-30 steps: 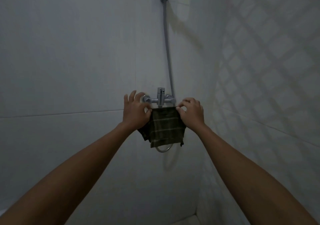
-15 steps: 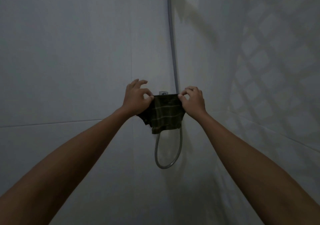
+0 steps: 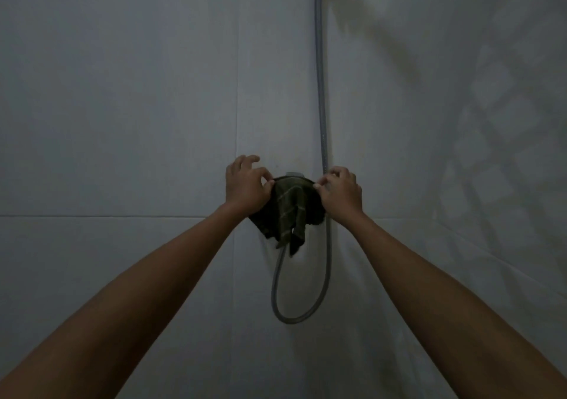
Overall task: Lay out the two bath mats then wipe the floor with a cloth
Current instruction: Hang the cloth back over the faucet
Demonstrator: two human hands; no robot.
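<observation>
A dark green checked cloth (image 3: 288, 211) hangs draped over the shower tap (image 3: 294, 174) on the white tiled wall, and only the tap's top shows above it. My left hand (image 3: 245, 186) pinches the cloth's upper left edge between thumb and forefinger. My right hand (image 3: 342, 191) pinches its upper right edge the same way. The cloth's lower part bunches into folds between my wrists. No bath mat is in view.
A grey shower hose (image 3: 322, 97) runs down the wall right of the tap and loops below the cloth (image 3: 294, 318). White tiled walls (image 3: 122, 91) meet in a corner at the right, where a lattice shadow falls.
The cloth has gone from hanging flat to bunched and draped over the tap, which is now nearly covered. Both hands keep hold of its top corners. The view has tilted down.
</observation>
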